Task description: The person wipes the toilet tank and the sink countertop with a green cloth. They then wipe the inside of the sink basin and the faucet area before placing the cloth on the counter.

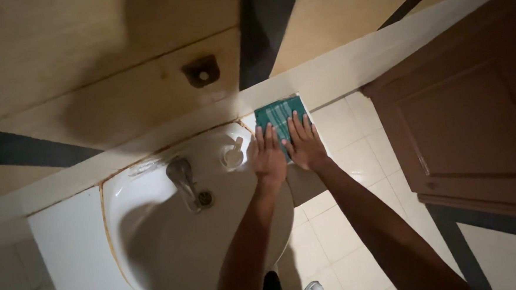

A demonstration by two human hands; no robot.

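Looking down on a white basin (157,244) set against a pale ledge (348,64), tap (183,178) at its back rim, tiled floor (356,228) below. Right of the basin lies a green checked cloth (277,113) on the white surface under the ledge. Left hand (268,156) and right hand (305,145) both press flat, fingers spread, grasping nothing. Cloth judged light, soft, limp; best pinched at a free corner.

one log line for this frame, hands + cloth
left hand: flat on green checked cloth | right hand: flat on cloth | cloth: on ledge beside white sink | tap: untouched
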